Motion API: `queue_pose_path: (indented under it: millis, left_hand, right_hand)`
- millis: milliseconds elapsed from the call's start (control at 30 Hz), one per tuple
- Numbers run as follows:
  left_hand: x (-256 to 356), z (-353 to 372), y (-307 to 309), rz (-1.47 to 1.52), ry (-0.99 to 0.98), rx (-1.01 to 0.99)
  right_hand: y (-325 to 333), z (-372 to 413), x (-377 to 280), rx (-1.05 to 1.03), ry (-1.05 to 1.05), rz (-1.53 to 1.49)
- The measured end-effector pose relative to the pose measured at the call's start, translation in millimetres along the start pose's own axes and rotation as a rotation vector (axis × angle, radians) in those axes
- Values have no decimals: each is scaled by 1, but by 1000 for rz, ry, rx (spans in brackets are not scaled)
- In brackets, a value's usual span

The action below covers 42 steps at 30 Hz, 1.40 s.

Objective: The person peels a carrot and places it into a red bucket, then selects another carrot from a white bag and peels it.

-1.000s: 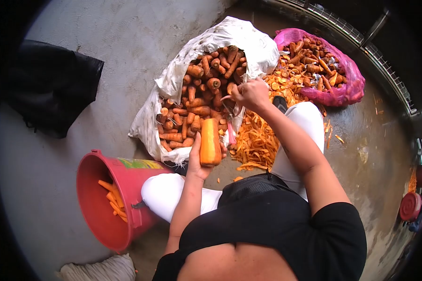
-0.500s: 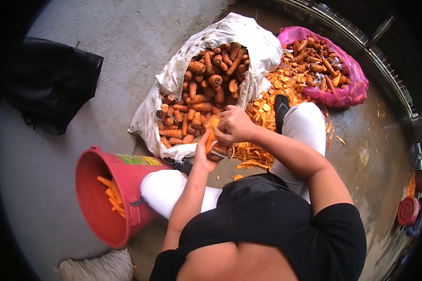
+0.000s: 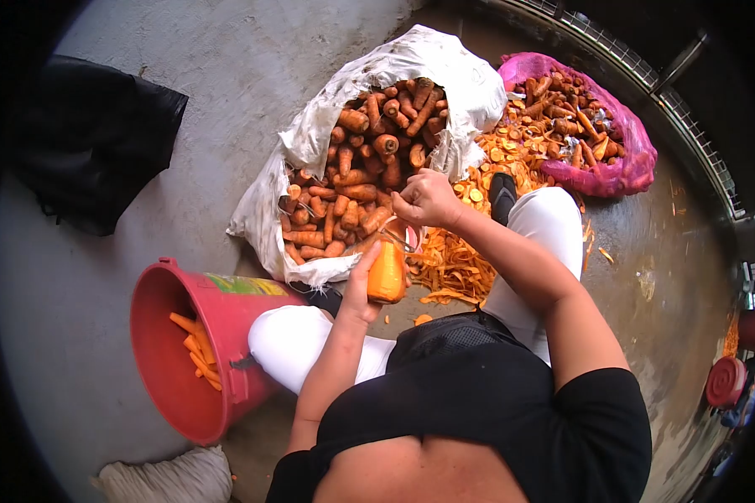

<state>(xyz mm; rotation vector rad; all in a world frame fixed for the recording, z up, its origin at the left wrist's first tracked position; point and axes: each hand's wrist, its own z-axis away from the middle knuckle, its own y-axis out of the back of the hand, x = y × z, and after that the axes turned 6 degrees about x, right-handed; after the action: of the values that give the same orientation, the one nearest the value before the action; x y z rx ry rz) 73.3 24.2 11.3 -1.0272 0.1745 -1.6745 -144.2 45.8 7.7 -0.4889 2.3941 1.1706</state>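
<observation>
A thick, mostly peeled carrot is held by my left hand, its bright orange end pointing toward me. My right hand is closed around a peeler, whose metal head sits right at the carrot's far end. Just beyond both hands, a white sack lies with its mouth wide and full of unpeeled carrots. Orange peelings are heaped on the floor below my right forearm.
A red bucket tipped on its side at left holds several peeled carrots. Far right stands a pink mesh bag of carrots and scraps. Black plastic lies at upper left, a pale sack at lower left.
My right hand and the peeler have moved from the carrot's near end up to its far end. The near end of the carrot is now uncovered and shows smooth orange.
</observation>
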Motion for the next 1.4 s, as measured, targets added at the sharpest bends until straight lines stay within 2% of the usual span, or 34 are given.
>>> queue_pose_path:
  millis: [100,133,167,233,267,367,400,433,500,633,733,867,967,1033,1100,1167,1233,1400]
  left_hand:
    - [3,4,4,-10,8,-33]
    - [4,9,3,-16,12,-60]
    - [5,13,2,-23,17,-86]
    - [10,16,4,35,15,-140]
    - [10,14,3,65,-3,-132]
    - [9,2,5,165,-42,-39]
    - [11,-2,6,193,-53,4]
    - [12,-4,4,226,-60,14]
    - [11,-10,-1,289,-70,30]
    - [7,-26,9,286,64,87]
    - [3,-26,7,255,66,80]
    - [-6,-33,13,270,74,-9]
    - [1,-17,-8,280,90,52]
    - [4,-16,-4,234,49,-50]
    - [8,-11,1,173,27,-110]
    - [7,-1,6,98,35,-124]
    - [4,0,4,96,51,-92]
    - [7,1,7,99,65,-100]
  right_hand:
    - [4,-10,13,-164,-300,49]
    - [8,-16,27,-174,-220,357]
    - [11,-19,40,-130,-195,535]
    - [17,-23,43,44,-406,466]
    - [18,-20,41,145,-353,425]
    - [27,-16,10,8,-456,90]
    - [15,-6,13,39,-335,-2]
    - [22,-5,-3,-89,-336,-49]
    - [18,3,-19,16,-17,-51]
    - [10,9,-37,-24,148,-137]
    - [7,11,-40,-4,245,-132]
    - [5,14,-37,-37,243,-144]
    - [3,16,-39,-21,216,-185]
    - [-1,17,-36,1,204,-197]
    - [-1,10,-23,41,78,-148]
    - [6,-3,-4,-46,-57,-39]
    - [4,-6,7,19,44,40]
    - [1,-8,10,-69,-91,52]
